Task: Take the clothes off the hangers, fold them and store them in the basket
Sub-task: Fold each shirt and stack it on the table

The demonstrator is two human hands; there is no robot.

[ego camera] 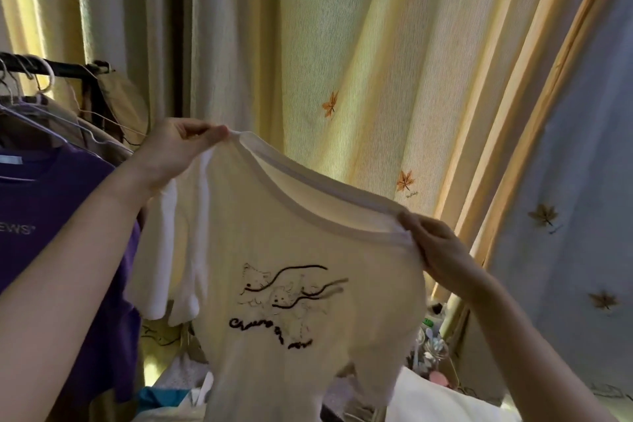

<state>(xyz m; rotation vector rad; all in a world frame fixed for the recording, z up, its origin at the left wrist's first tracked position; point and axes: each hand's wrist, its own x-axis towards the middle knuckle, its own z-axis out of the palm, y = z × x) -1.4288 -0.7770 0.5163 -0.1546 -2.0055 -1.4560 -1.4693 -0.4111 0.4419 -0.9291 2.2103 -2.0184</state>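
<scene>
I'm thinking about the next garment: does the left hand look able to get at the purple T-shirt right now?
Probably not yet: the left hand is busy pinching the shoulder of the cream T-shirt. Otherwise the purple T-shirt hangs close by, nothing between.

T-shirt, centre frame: cream, pale grey-trimmed neckline, black line-drawn animals and scrawled script. Hanging shirt, left edge: purple, pale lettering. Curtains, upper right: yellow-cream, ribbed, scattered orange-brown maple leaves.

Bare left forearm, bare right forearm, left grip, right grip, both bare
</scene>
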